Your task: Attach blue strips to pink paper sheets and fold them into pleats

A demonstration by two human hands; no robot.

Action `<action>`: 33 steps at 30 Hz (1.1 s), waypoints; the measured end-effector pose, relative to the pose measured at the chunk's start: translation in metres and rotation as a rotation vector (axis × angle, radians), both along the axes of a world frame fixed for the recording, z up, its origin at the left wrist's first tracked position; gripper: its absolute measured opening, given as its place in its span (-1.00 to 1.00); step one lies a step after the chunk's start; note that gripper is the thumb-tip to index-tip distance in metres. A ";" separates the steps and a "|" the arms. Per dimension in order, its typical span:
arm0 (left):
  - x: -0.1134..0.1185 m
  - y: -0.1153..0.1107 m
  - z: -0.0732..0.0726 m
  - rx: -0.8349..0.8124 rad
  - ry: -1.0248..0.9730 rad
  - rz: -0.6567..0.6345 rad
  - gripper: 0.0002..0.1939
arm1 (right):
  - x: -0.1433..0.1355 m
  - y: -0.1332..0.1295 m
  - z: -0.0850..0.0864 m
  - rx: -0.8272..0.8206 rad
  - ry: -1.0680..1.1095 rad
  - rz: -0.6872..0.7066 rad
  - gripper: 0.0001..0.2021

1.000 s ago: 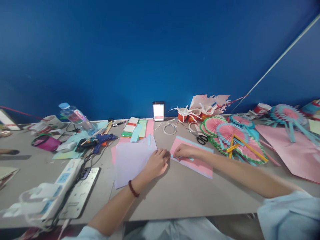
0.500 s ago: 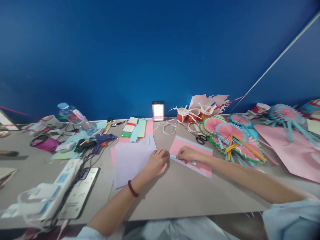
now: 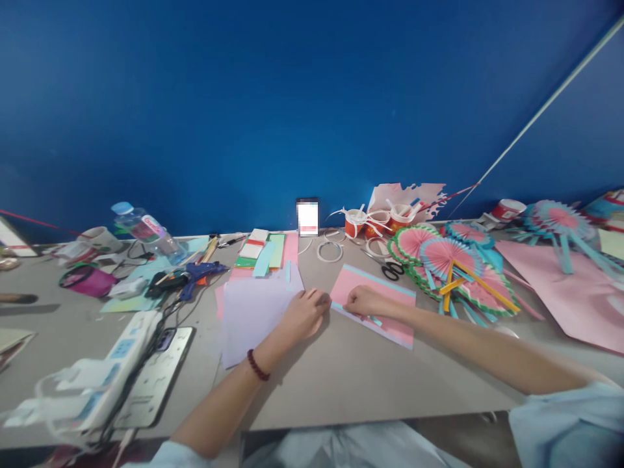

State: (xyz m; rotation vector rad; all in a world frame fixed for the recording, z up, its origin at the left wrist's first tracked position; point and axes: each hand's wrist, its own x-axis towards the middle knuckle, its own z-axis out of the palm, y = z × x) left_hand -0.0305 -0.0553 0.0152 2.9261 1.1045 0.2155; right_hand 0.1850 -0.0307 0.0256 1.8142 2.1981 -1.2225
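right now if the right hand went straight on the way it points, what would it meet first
Most likely the left hand, whose fingertips sit near the left corner of the pink sheet under the right hand, though depth is hard to judge in this view.

Right hand (image 3: 364, 301) shifted rightward along pink paper (image 3: 347, 281), farther from left hand (image 3: 307, 313)

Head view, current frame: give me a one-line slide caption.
Right hand on a pink-and-blue sheet, left hand by its left corner, pleated paper fans off to the right.
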 end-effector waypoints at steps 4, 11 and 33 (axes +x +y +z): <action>0.000 -0.001 0.001 0.016 0.024 -0.011 -0.59 | -0.001 0.003 -0.001 -0.011 -0.021 0.013 -0.79; 0.000 -0.002 -0.001 0.036 0.026 -0.005 -0.60 | -0.001 0.002 0.011 -0.046 -0.015 0.054 -0.75; 0.002 -0.003 -0.005 0.046 0.023 0.007 -0.63 | -0.014 0.006 0.038 -0.138 -0.140 0.084 -0.81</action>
